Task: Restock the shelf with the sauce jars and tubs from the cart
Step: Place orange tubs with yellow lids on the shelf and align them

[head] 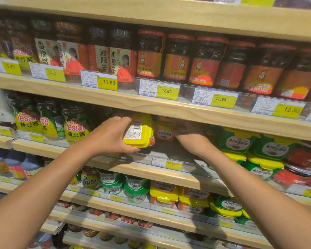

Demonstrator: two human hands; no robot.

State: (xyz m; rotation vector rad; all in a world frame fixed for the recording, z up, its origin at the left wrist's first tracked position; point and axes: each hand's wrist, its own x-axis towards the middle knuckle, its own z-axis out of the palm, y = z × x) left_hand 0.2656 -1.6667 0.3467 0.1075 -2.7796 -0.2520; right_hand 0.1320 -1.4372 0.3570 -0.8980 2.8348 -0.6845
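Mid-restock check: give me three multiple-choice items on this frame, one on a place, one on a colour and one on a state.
1. Where is the held tub?
A) at the shelf level just above the 10.90 price tag
B) on the top shelf
C) down in the cart

2. What colour is most of the tub's visible plastic?
A) red
B) yellow
C) blue

3. What is the left hand doing?
A) hanging empty
B) pressing flat on a price tag
C) gripping the tub

Answers:
1 A: the tub is at the front of the shelf, up and to the left of that tag.
2 B: the plastic around the barcode label is yellow.
3 C: the fingers curl over the tub's top and the thumb is under it.
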